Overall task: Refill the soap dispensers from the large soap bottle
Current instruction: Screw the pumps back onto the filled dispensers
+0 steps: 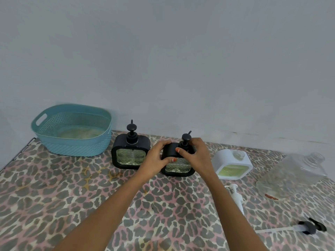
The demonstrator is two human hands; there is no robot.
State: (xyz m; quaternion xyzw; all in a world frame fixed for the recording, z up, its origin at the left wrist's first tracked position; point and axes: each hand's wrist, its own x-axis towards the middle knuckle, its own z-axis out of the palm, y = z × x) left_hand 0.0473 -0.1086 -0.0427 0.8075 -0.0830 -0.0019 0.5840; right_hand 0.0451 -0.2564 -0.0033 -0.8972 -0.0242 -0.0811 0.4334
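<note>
Nearest, right side of the leopard-print surface (54,196): a loose black pump head with a long white dip tube (308,228), then a white plastic pump (235,196), both lying flat. Mid-surface, the square black soap dispenser with a ribbed clear window (178,168) stands upright. Left grip (154,160) wraps its left shoulder; right grip (196,156) curls round the pump collar — probably a twist, on or off I can't tell. Just right: a white square dispenser (233,164), neck open. Further right, the large clear soap bottle (290,176), uncapped, neck pointing up-right and away — right grip nearer. Far left: a second black dispenser (130,153), pump fitted, and a teal perforated plastic basket (72,147).
</note>
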